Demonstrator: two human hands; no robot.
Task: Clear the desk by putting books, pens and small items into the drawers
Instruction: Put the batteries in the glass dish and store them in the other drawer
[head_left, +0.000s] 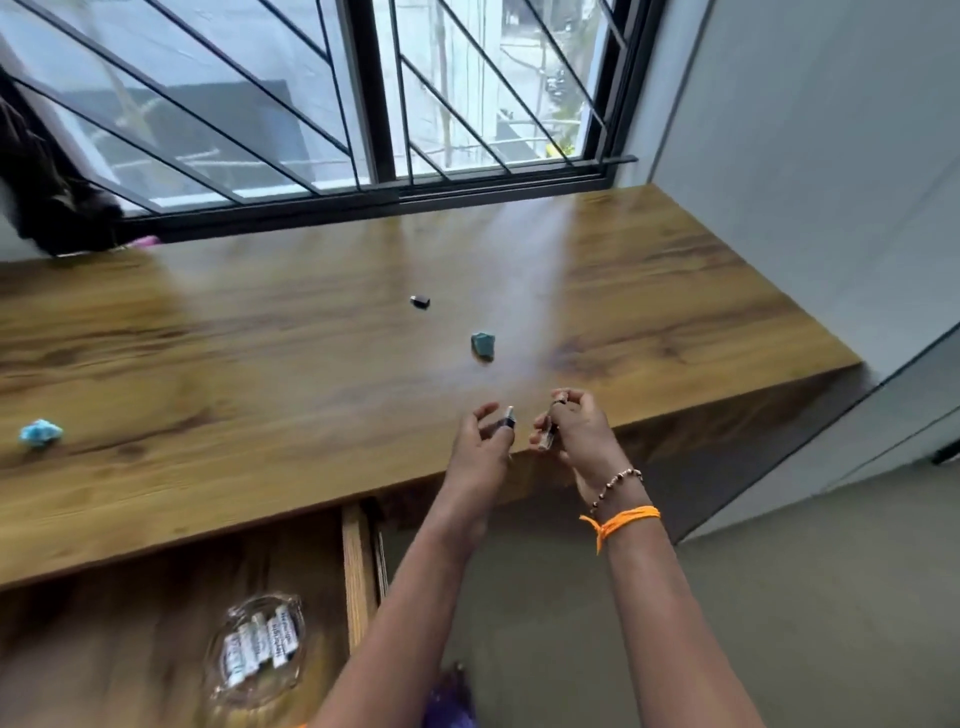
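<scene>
Both my hands hover over the front edge of the wooden desk (311, 364). My left hand (480, 447) pinches a small dark item with a silver end (509, 420). My right hand (576, 431) grips another small dark item (549, 428), and a dark ring-like bit shows at its fingertips. Farther back on the desk lie a small black piece (420, 301) and a teal lump (483, 345). A crumpled light-blue scrap (40, 433) sits near the left end. Below the desk's front edge, an open drawer (358, 566) holds a clear glass dish (254, 644) with several small white tubes.
A barred window (374, 104) runs along the back of the desk. Dark cloth (47, 197) hangs at the far left, with something pink (143, 241) beside it. A grey wall (805, 182) bounds the desk's right end. Grey floor lies below on the right.
</scene>
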